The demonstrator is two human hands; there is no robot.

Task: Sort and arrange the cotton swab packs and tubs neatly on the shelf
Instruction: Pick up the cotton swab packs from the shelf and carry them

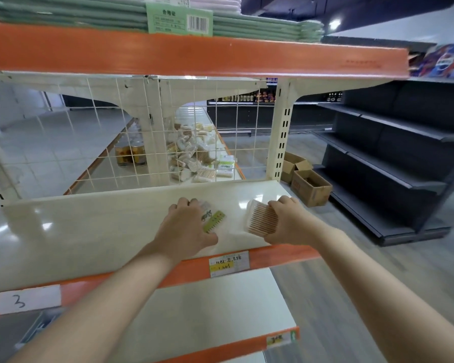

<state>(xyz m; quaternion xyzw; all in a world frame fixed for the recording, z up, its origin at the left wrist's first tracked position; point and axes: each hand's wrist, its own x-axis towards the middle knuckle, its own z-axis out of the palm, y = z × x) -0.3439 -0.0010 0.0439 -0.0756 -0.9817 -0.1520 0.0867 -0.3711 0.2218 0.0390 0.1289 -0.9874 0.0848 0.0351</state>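
Observation:
On the cream shelf board (95, 226) in front of me lie two cotton swab items. My left hand (186, 226) lies over a flat swab pack with a green label (215, 220), fingers curled around its far edge. My right hand (288, 222) grips a clear tub of wooden-stick swabs (260, 218), tilted on its side just above the board. Behind the wire mesh back panel (194, 132), a loose heap of swab packs and tubs (194, 155) lies on the shelf of the far side.
An orange-edged shelf (194, 58) overhead carries stacked green items. A lower shelf board (210, 310) sticks out beneath my arms. Jars (129, 153) stand behind the mesh. Cardboard boxes (309, 187) sit on the aisle floor at the right, beside dark empty shelving (393, 158).

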